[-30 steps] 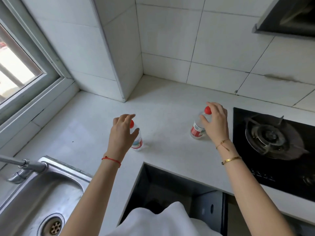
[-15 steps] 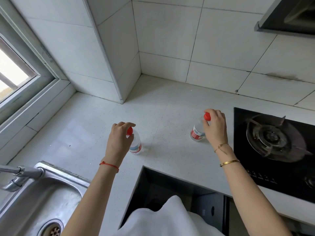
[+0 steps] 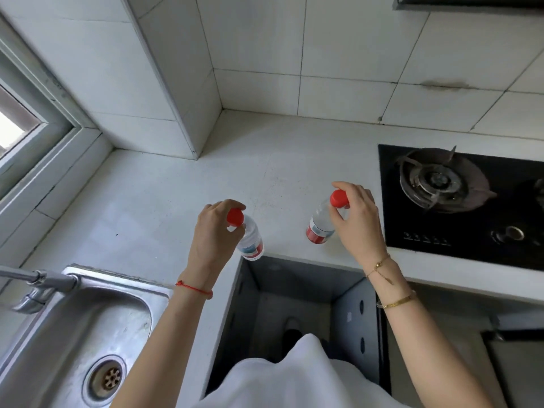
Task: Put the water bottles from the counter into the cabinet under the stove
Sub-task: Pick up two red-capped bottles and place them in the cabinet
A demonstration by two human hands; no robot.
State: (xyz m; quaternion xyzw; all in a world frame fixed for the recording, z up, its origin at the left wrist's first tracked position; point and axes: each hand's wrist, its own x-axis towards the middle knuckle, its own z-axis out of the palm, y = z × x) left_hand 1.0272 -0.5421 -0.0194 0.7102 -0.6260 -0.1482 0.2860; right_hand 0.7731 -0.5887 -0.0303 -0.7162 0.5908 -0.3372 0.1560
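The left hand (image 3: 210,240) grips one bottle (image 3: 250,242) by its red cap. The right hand (image 3: 357,219) grips the other bottle (image 3: 319,226) likewise, above the tabletop (image 3: 164,201).

counter (image 3: 176,201): bare behind bottles | right: stove (image 3: 459,201) close | front: open cabinet bay (image 3: 294,304), unobstructed

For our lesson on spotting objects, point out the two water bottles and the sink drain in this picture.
Left water bottle (image 3: 250,241), head view: on its clear body, just above the label.
Right water bottle (image 3: 317,231), head view: on its red and white label.
Sink drain (image 3: 107,379), head view: on the strainer centre.
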